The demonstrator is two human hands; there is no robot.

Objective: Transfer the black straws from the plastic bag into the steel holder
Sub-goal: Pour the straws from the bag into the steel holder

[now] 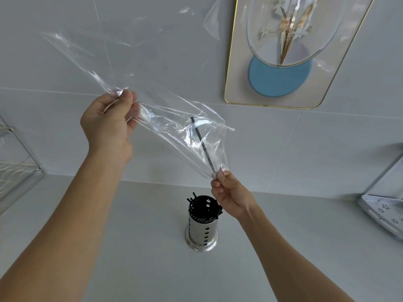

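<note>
A clear plastic bag [165,118] hangs in the air above the counter. My left hand [109,125] grips its middle, bunched between thumb and fingers. One black straw [201,144] lies slanted inside the bag's lower end. My right hand [229,190] pinches the straw's bottom tip together with the bag's edge. Just below and left of that hand stands the perforated steel holder [201,229], upright on the counter, with several black straws [194,198] poking out of its top.
A wire rack [15,164] stands at the left edge. A white perforated tray [383,212] sits at the right. A gold-framed picture [281,51] hangs on the tiled wall behind. The grey counter [135,247] spreads around the holder.
</note>
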